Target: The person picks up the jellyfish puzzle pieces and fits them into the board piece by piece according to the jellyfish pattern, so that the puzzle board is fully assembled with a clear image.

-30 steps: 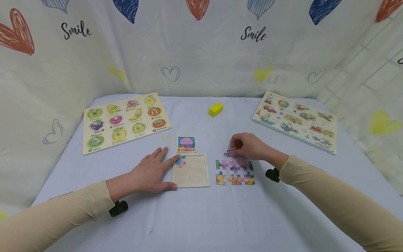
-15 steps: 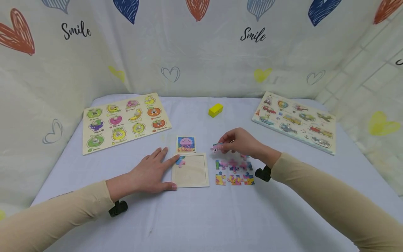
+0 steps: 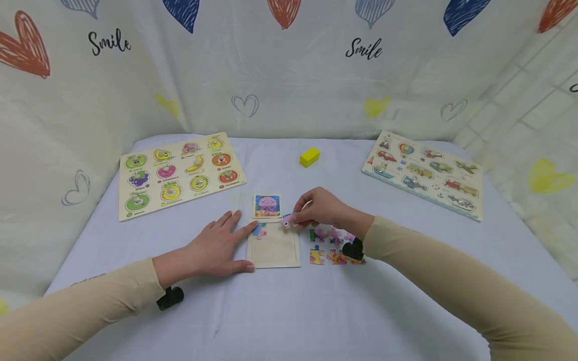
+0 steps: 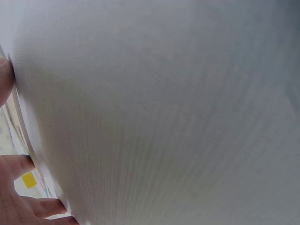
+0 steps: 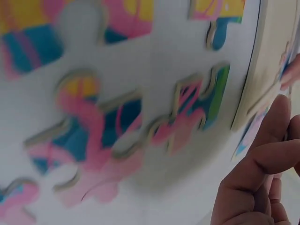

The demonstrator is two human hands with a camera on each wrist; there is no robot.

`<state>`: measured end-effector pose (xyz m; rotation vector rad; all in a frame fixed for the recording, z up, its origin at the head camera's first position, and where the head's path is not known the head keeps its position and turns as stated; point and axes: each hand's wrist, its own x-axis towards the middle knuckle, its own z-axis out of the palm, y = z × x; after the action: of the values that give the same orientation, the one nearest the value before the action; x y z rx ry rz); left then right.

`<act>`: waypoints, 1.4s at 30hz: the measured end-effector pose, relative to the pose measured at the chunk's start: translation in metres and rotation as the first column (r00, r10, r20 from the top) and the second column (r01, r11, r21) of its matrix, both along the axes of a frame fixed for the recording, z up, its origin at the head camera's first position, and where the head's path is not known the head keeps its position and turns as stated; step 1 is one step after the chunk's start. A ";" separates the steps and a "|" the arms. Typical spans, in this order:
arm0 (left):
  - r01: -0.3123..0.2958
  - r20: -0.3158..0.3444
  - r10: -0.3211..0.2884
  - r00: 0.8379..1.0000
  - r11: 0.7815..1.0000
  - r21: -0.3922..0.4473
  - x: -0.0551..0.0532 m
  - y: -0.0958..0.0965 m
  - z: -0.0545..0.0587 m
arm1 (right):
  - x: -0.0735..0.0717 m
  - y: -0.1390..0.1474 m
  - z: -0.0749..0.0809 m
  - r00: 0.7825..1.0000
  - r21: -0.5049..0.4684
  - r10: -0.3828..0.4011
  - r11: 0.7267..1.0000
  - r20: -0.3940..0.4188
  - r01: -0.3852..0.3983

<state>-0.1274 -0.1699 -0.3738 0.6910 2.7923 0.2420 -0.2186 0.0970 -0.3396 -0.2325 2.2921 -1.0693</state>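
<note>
My right hand (image 3: 321, 208) pinches a pink jigsaw piece (image 3: 287, 221) with an eye printed on it, over the upper right corner of a shallow wooden puzzle tray (image 3: 280, 253). In the tray's upper left corner lies a blue and pink piece (image 3: 259, 231). My left hand (image 3: 211, 250) lies with its fingers spread; forefinger and thumb touch the tray's left edge. Just behind the tray is a small jellyfish picture card (image 3: 267, 206). Right of the tray, several loose jigsaw pieces (image 3: 317, 256) lie in rows, partly hidden by my right wrist. The right wrist view shows some close up (image 5: 89, 122).
A fruit puzzle board (image 3: 180, 173) lies at the back left, and a vehicle puzzle board (image 3: 424, 173) at the back right. Between them stands a yellow block (image 3: 309, 157). A printed cloth (image 3: 298, 75) hangs behind the table.
My right hand has lifted the pink jigsaw piece from the loose rows and carried it left to the tray's upper right corner. The left hand has stayed in place.
</note>
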 end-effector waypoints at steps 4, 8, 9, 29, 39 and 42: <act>0.002 0.009 -0.002 1.000 1.000 0.002 -0.001 0.001 0.000 | 0.004 -0.012 -0.004 0.999 0.016 -0.005 1.000 0.031 0.005; 0.005 0.015 -0.005 1.000 1.000 0.000 -0.002 0.001 0.000 | 0.006 -0.022 -0.009 0.999 0.027 -0.021 0.999 0.045 0.020; 0.006 0.013 -0.006 1.000 1.000 -0.001 -0.002 0.001 0.001 | 0.006 -0.023 -0.010 0.999 0.031 -0.024 0.999 0.044 0.022; -0.009 0.020 0.009 1.000 1.000 -0.003 -0.001 0.001 0.001 | 0.007 -0.042 -0.011 0.999 0.103 -0.022 0.995 0.035 0.018; -0.014 0.021 0.014 1.000 1.000 0.008 0.000 0.001 0.000 | 0.006 -0.046 -0.011 0.998 0.227 0.040 0.974 -0.047 -0.028; -0.013 0.017 0.013 1.000 1.000 0.007 0.000 0.000 -0.001 | 0.007 -0.046 -0.010 0.994 0.265 0.069 0.963 -0.084 -0.045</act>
<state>-0.1278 -0.1696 -0.3744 0.6694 2.7819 0.2593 -0.2115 0.0508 -0.3497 -0.2431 2.4640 -0.7285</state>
